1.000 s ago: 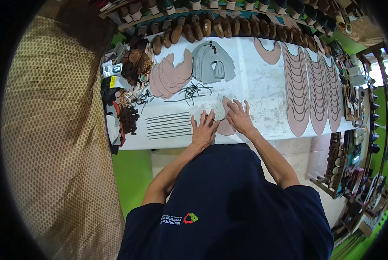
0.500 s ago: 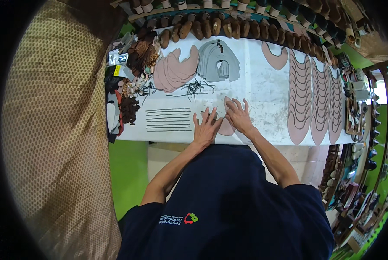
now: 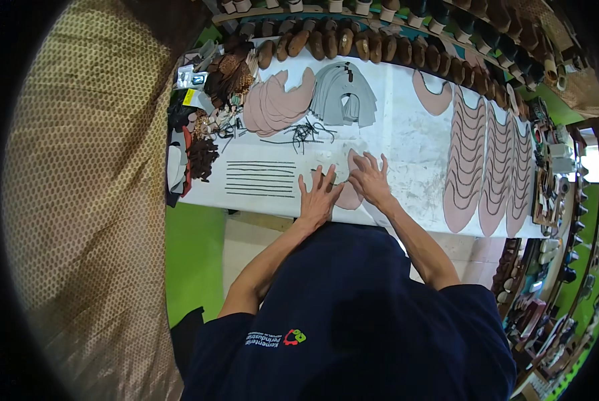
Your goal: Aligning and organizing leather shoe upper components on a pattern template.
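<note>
A pink curved shoe-upper piece (image 3: pixel 350 198) lies on the white tabletop at the near edge, between my two hands. My left hand (image 3: pixel 320 199) rests at its left side, fingers spread and the thumb toward the piece. Over its upper right part lies my right hand (image 3: pixel 371 183), fingers apart and fingertips down on the piece. A short dark line shows by my left fingertips; whether it is a strip is too small to tell. To the left, several thin dark strips (image 3: pixel 260 179) lie in parallel rows. Beyond them is a tangle of dark strips (image 3: pixel 306 136).
Stacked pink pieces (image 3: pixel 276 103) and grey pieces (image 3: pixel 343 97) lie farther back. At right are overlapping columns of dark-edged pink pieces (image 3: pixel 463 167) and a single pink piece (image 3: pixel 433 97). Brown shoe lasts (image 3: pixel 346 41) line the far edge; scraps (image 3: pixel 202 160) crowd the left end.
The view has turned slightly, so the table appears tilted, its right end lower. Both hands keep nearly the same place on the pink piece.
</note>
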